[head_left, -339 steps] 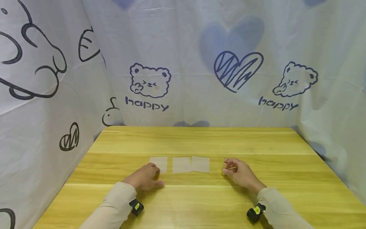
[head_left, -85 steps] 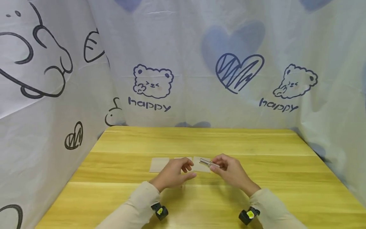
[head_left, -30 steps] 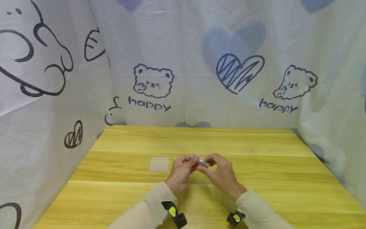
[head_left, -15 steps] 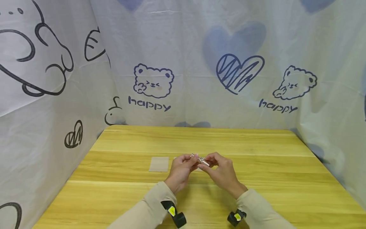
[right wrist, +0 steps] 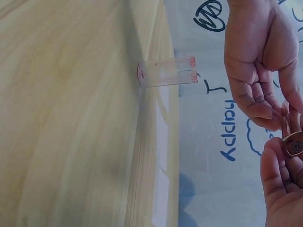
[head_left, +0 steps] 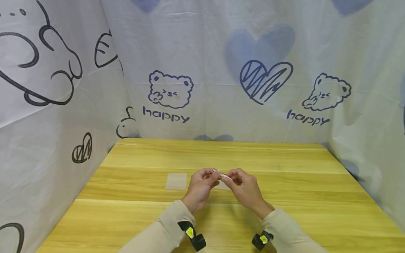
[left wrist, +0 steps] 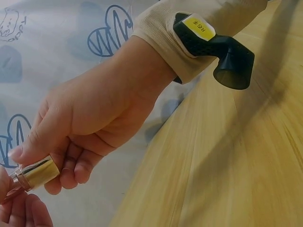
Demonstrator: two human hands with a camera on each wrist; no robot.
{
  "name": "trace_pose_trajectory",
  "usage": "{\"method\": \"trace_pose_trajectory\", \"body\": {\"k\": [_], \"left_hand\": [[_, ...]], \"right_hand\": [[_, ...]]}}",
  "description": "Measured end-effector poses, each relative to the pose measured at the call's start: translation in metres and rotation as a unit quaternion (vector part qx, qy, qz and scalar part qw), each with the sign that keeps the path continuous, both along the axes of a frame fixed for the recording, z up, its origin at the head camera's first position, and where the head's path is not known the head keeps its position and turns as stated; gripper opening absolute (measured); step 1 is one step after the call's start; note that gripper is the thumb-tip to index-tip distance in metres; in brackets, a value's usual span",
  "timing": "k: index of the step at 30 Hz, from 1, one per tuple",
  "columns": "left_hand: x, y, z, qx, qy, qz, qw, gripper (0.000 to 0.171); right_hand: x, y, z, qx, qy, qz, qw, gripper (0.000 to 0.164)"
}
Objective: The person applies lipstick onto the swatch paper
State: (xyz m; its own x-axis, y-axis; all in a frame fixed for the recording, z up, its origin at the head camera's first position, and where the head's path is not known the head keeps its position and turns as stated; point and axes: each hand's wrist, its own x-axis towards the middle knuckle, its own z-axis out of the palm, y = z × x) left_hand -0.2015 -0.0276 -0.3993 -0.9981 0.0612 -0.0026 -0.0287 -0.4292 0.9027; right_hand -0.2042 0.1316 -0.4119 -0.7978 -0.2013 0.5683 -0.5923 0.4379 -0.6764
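Both hands meet over the middle of the table, holding a small shiny lipstick tube point(head_left: 224, 176) between them. My left hand point(head_left: 200, 188) pinches its left end with thumb and fingers, hiding much of it. My right hand point(head_left: 248, 189) grips the other end, the thumb lying over it. In the left wrist view, the gold base point(left wrist: 41, 172) shows between the right fingers, with a clear section towards the left fingers. The right wrist view shows the round end face point(right wrist: 294, 145) with a dark label. There, a clear cap point(right wrist: 168, 71) with red smears stands upright on the table.
A pale square sheet point(head_left: 176, 181) lies left of the hands on the wooden table point(head_left: 142, 225). Another pale sheet point(head_left: 223, 187) shows partly beneath the hands. A printed white curtain point(head_left: 215, 116) hangs behind the table and along both sides.
Earlier the right hand alone held the lipstick at the right. The left hand came rightwards from the sheets and took its other end. Lately the right thumb and fingers have shifted round the tube.
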Motion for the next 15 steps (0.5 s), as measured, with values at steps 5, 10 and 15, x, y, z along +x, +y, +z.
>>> {"method": "trace_pose_trajectory", "body": {"k": [5,10,15], "left_hand": [[0.0013,-0.0009,0.0013,0.002,0.004,-0.004,1.0000,0.012],[0.0009,-0.0020,0.0016,0.001,0.001,-0.010,0.9999,0.018],[0.0012,-0.0029,0.0021,-0.004,-0.004,-0.015,0.9999,0.022]], "right_hand": [[-0.0009,-0.0002,-0.0012,-0.010,-0.007,0.029,0.999,0.004],[-0.0024,-0.0011,-0.0021,-0.022,-0.014,0.036,0.999,0.009],[-0.0027,-0.0012,-0.0022,-0.017,-0.024,0.032,0.999,0.015]]}}
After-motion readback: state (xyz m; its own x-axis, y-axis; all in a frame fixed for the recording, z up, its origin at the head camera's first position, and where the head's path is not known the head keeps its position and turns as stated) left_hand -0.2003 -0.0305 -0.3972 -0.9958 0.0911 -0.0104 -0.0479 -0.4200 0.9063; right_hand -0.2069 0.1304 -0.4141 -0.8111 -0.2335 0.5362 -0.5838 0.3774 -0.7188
